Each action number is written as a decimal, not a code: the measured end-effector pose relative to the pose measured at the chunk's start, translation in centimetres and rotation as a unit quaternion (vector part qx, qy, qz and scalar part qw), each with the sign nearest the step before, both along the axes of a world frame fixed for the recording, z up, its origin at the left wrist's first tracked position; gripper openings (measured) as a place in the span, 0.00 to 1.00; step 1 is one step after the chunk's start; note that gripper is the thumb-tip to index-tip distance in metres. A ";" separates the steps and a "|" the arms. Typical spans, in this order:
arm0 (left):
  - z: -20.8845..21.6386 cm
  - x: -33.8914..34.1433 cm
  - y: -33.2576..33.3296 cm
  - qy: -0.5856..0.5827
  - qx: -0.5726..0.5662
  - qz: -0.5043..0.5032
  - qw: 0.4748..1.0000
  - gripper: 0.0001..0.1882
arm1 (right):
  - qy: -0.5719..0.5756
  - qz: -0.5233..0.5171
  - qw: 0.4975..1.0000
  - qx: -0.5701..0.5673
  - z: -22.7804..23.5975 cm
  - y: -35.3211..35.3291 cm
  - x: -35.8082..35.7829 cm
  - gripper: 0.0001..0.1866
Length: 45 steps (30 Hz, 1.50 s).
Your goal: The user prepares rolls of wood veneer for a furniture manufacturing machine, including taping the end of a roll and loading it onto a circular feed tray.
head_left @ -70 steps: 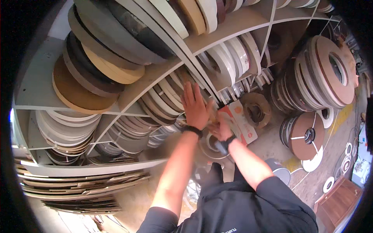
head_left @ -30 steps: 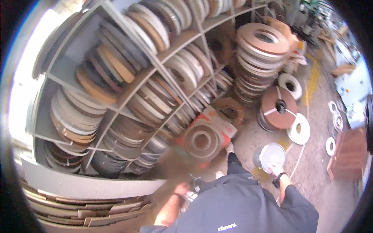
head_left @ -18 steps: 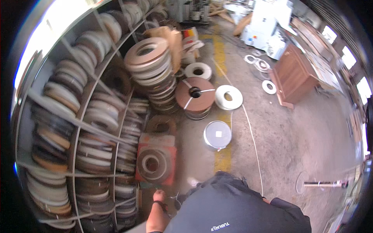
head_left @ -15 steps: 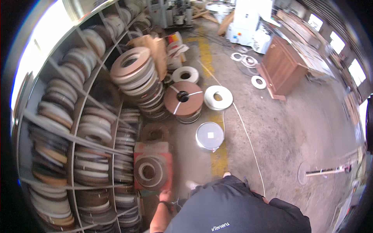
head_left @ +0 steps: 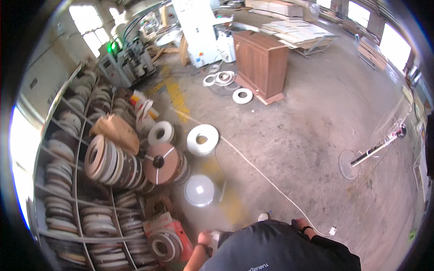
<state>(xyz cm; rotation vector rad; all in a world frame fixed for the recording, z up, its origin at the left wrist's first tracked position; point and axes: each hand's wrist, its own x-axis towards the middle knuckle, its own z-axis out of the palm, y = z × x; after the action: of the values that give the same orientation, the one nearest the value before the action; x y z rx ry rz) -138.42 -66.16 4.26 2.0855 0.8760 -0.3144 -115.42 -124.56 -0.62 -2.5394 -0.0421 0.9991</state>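
My left hand (head_left: 205, 238) hangs low beside my body, with a dark band at the wrist. It is nearest to a red box (head_left: 184, 237) with rolls of edge banding (head_left: 158, 247) on it. Blur hides its fingers, and I see nothing held. On my other side, my right hand (head_left: 300, 223) shows only in part by my dark shirt, with a black band at its wrist. Its fingers do not show clearly. Ahead on the floor is a round grey lid or drum top (head_left: 192, 197) with a white square label.
Shelves (head_left: 86, 210) packed with banding rolls line the left. A strapped brown roll (head_left: 153, 171), a white roll (head_left: 193, 140) and a tall stack (head_left: 108, 160) stand before them. A white cable (head_left: 266, 178) crosses the floor. Farther off are a brown cabinet (head_left: 260, 63) and a round-based stand (head_left: 348, 165).
My view has swung right and up, so the shelves, rolls and cabinet sit farther left. My left hand appears farther from the red box, and part of my right hand now shows.
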 end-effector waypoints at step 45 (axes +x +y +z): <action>17.0 132.8 -41.5 -0.100 -0.046 -0.314 0.943 0.18 | -0.145 0.209 0.967 0.001 4.6 -42.8 100.4 0.11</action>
<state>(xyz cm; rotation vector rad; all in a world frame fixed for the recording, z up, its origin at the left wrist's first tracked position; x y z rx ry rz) -5.62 -107.69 21.30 2.2147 0.0523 -0.4529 -15.00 -167.38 3.94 -2.7131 -0.6867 0.7500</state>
